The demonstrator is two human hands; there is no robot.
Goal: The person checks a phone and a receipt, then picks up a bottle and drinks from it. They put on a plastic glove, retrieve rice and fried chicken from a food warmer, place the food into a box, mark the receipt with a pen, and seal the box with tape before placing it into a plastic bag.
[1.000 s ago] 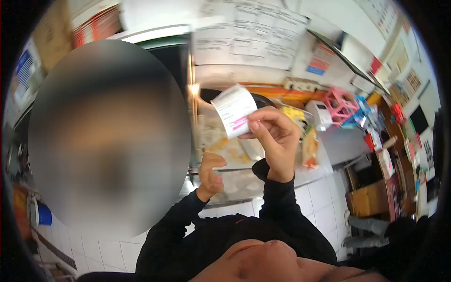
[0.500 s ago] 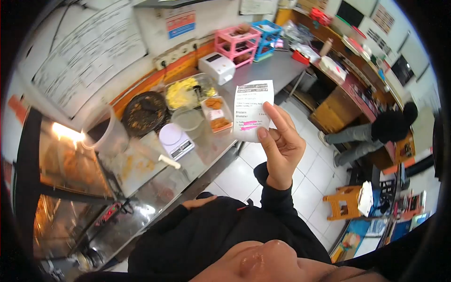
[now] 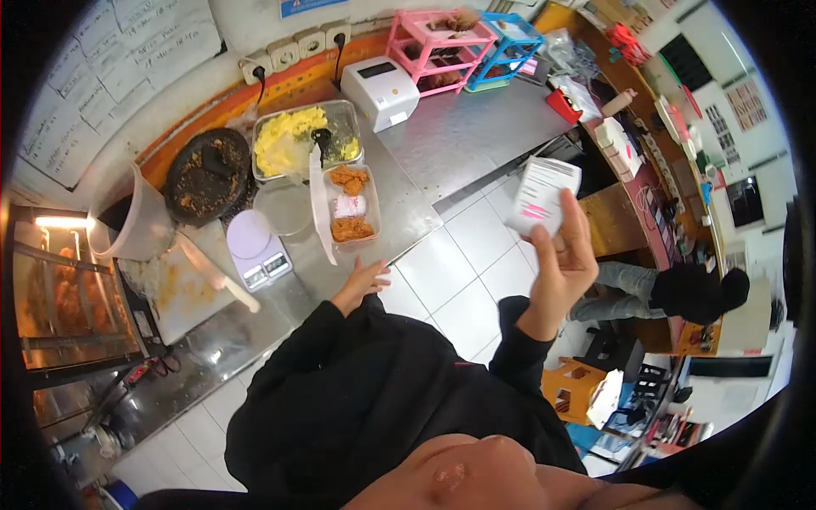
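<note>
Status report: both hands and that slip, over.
Right hand pinching white printed paper slip with pink marks, raised. Left hand open, at steel counter edge. Nothing blocking.

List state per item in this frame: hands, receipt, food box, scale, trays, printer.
right hand: raised, pinching the receipt
receipt: held up, pink marks showing
left hand: empty, resting at the counter edge
food box: open, fried pieces inside
scale: platform bare, display unreadable
metal tray: uncovered, yellow food inside
label printer: lid closed
</note>
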